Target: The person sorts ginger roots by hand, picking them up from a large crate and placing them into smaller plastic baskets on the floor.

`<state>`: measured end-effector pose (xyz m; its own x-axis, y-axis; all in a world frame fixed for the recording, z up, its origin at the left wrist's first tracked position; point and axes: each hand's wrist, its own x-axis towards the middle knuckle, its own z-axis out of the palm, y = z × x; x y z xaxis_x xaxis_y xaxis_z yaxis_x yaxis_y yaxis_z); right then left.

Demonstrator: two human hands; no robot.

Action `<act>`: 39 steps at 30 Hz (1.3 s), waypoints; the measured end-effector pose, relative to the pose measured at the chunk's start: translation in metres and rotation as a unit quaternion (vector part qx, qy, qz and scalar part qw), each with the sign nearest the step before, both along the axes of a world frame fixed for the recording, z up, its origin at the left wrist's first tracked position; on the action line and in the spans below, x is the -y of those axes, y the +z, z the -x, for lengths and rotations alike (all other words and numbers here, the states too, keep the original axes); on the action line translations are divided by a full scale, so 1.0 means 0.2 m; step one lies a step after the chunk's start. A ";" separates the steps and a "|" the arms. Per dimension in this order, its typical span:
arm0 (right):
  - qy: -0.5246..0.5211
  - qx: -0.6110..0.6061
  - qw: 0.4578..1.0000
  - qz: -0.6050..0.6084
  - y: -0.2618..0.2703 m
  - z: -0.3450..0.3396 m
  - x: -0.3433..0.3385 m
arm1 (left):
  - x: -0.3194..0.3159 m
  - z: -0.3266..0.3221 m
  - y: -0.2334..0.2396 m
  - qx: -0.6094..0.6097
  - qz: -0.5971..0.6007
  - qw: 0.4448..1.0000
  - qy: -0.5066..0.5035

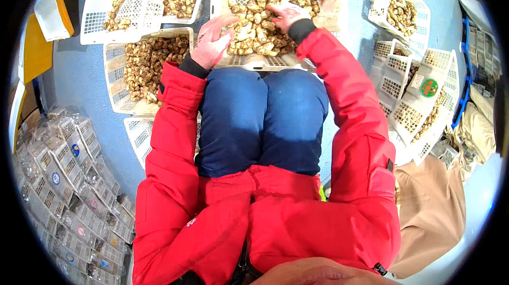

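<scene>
In front of my knees stands a white plastic crate [336, 2] with a heap of stubby cream-and-brown pieces [258, 30], which look like mushrooms. My left hand [212, 40], in a pale pink glove, is at the crate's left side with its fingers spread and nothing visible in it. Over the heap, my right hand [288, 15], gloved alike, reaches in from the right. Its fingers are apart at the surface of the pieces, and I see nothing gripped between them.
Left of my knees sits a crate [111, 74] of darker pieces. Farther left are more white crates [89, 34]. Several crates [449, 66] lean or stack at the right. Wrapped stacked crates [59, 181] stand behind on the left; brown cloth [431, 213] lies at the right.
</scene>
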<state>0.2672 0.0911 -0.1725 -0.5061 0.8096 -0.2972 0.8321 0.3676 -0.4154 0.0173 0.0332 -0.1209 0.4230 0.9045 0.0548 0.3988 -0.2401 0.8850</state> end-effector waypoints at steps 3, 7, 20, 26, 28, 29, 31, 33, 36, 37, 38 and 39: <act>0.036 0.086 0.996 0.013 -0.07 0.13 -0.06 | 0.00 -0.01 -0.03 0.052 -0.052 0.997 0.024; -0.137 -0.233 0.957 0.107 -0.10 -0.05 -0.06 | 0.00 -0.04 0.00 0.017 -0.052 0.998 0.040; -0.215 -0.603 0.669 0.377 0.25 -0.15 0.14 | 0.02 0.00 -0.05 0.080 0.076 0.993 0.045; -0.158 -0.278 0.859 0.400 0.13 -0.37 0.22 | 0.01 -0.01 0.00 0.067 0.041 0.997 0.019; -0.132 -0.138 0.923 0.333 0.13 -0.31 0.25 | 0.00 -0.01 0.02 0.033 0.009 0.999 0.018; -0.090 -0.110 0.959 0.244 0.11 -0.31 0.25 | 0.00 -0.01 0.01 0.028 0.005 0.999 0.016; -0.116 -0.098 0.977 0.150 0.14 -0.22 0.17 | 0.00 0.00 0.00 0.015 -0.004 1.000 0.015; -0.075 -0.078 0.992 0.065 0.12 -0.08 0.10 | 0.02 0.00 -0.02 0.021 0.006 0.999 0.033; 0.058 -0.042 0.997 0.021 -0.06 0.12 0.01 | 0.00 0.00 -0.01 0.002 -0.016 1.000 0.018; 0.071 -0.025 0.997 -0.015 -0.06 0.16 0.02 | 0.00 -0.01 -0.01 0.002 -0.044 0.999 0.021; 0.074 -0.036 0.997 0.004 -0.10 0.17 -0.01 | 0.00 -0.02 -0.01 0.003 -0.073 0.997 0.024; 0.080 -0.047 0.995 0.023 -0.13 0.18 -0.04 | 0.00 -0.02 -0.01 0.003 -0.101 0.994 0.030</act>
